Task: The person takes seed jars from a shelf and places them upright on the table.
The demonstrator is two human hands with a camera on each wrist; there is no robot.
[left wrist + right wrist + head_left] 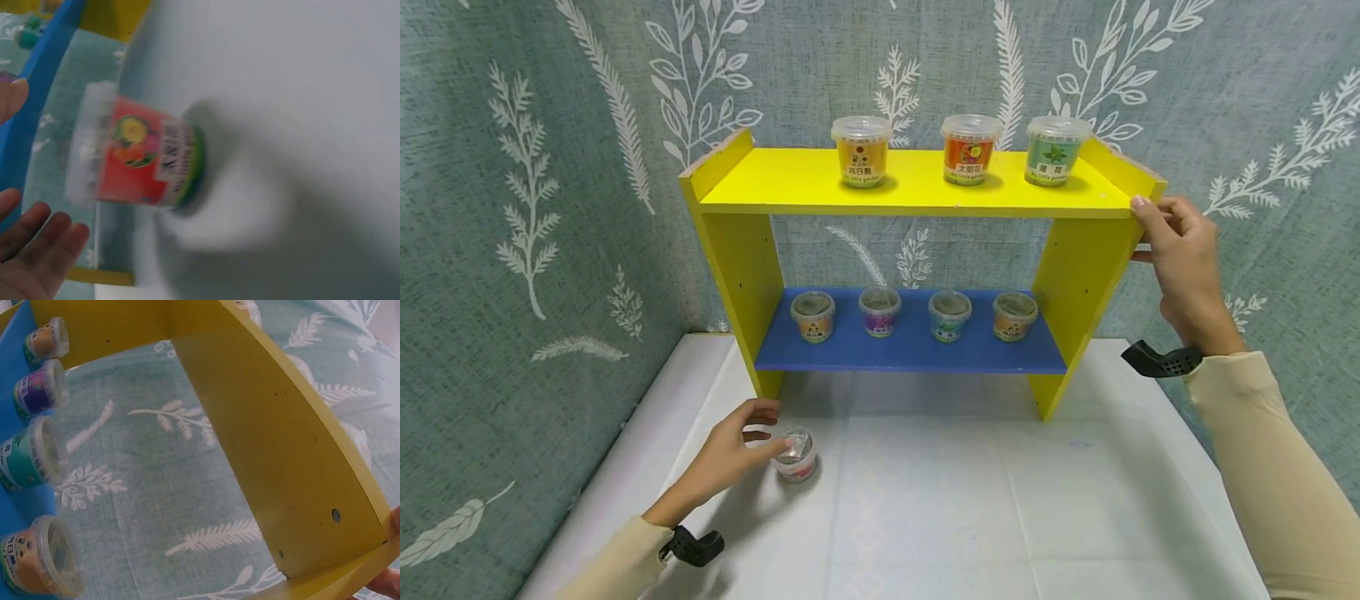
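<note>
- Head view: red cup point(799, 472), upright on the bench point(925, 533), near left, in front of the left leg point(769, 384) of the shelf point(917, 193).
- Head view: left hand point(730, 454), fingers apart, nothing grasped, at the red cup's left; thumb overlaps its top. Likely fault: cup nudged over or pushed right; cause, thumb meeting it before the fingers do.
- Head view: right hand point(1187, 267), clasping the shelf's upper right end, thumb on the near edge. Likely fault: shelf rocking; cause, a pull made so high above its feet.
- Head view: upper cups point(967, 158), three; lips at left and right ends, none along the near edge. Likely fault: cups sliding off nearward; cause, tilt.
- Head view: lower cups point(880, 321), four, on the blue board point(910, 358). Same exposure.
- Left wrist view: gap between fingers and red cup; picture blurred. Likely fault: lid point(92, 147) loosened; cause, a pinch too high. Blue board close by: lifting carelessly could knock its near edge.
- Right wrist view: right hand mostly out of frame, hold not readable here. Likely fault: lower cups jolted; cause, a bump through the side panel point(269, 425).
</note>
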